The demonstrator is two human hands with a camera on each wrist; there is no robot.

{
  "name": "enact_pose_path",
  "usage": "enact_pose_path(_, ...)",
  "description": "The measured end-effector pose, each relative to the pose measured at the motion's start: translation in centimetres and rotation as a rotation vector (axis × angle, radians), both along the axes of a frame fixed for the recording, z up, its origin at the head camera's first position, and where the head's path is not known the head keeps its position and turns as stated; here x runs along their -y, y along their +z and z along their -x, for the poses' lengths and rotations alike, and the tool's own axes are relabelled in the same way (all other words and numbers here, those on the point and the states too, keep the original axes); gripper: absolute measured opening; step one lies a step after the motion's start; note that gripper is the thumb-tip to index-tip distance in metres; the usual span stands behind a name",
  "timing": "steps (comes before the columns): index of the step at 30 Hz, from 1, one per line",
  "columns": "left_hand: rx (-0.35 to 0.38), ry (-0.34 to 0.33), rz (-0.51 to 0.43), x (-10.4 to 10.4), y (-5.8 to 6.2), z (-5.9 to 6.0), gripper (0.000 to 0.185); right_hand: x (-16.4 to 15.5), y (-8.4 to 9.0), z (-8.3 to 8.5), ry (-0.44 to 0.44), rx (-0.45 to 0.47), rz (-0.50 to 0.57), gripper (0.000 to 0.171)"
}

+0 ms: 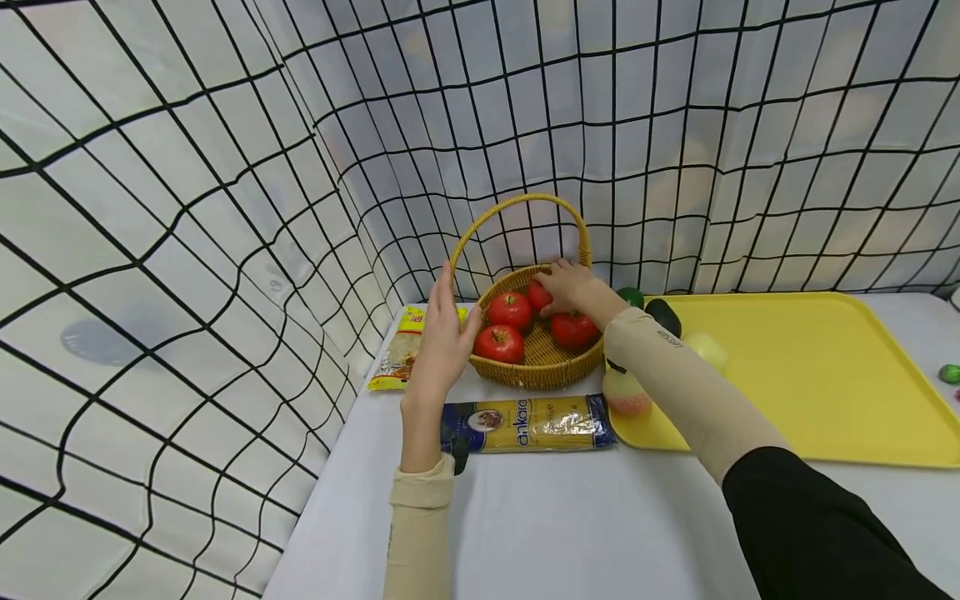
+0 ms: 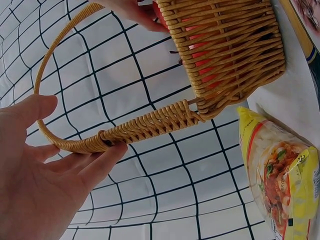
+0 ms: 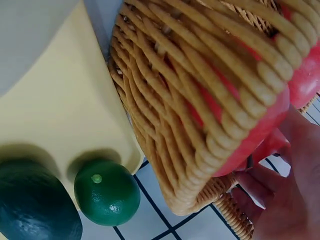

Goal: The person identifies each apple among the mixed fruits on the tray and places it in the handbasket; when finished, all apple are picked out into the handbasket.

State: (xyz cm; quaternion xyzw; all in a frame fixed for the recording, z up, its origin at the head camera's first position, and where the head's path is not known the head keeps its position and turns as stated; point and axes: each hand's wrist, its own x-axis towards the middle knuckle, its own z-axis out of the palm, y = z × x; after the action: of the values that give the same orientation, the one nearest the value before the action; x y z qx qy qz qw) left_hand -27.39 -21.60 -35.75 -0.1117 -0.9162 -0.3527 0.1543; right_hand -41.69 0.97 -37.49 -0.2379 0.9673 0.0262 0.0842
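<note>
Woven yellow wicker basket [image 1: 542,364] sits on the white table [image 1: 570,517]. Right hand [image 1: 567,286] grips a red tomato [image 1: 537,296] inside; left hand [image 1: 442,337], fingers straight, rests against the rim. Risk: a snagged handle tips the basket.

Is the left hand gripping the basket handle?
No: in the head view the left hand rests open, fingers straight, against the outside of the basket, not round the handle.

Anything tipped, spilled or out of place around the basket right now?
Nothing stands out. The basket sits upright on the table with the tomatoes inside; the right hand holds one there, and the left hand rests open against the rim. Both packets lie flat and intact.
</note>
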Motion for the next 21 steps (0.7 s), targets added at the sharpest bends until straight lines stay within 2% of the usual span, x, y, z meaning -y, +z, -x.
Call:
enact_pose_path(5,-0.011,-0.004,-0.002,0.0,0.1,0.0,0.081,0.0,0.0,-0.3,0.018,-0.010,-0.056,0.078)
enact_pose_path(14,0.002,-0.005,0.000,-0.3,-0.1,-0.2,0.081,-0.7,-0.2,-1.3,0.029,0.010,0.023,0.074)
enact_pose_path(17,-0.004,-0.002,0.008,-0.3,0.0,-0.1,0.082,-1.1,0.5,-1.6,0.044,0.014,0.073,0.072)
enact_pose_path(21,-0.011,0.004,0.013,0.0,-0.1,0.0,0.082,-1.8,2.3,-2.0,0.049,0.017,0.144,0.069)
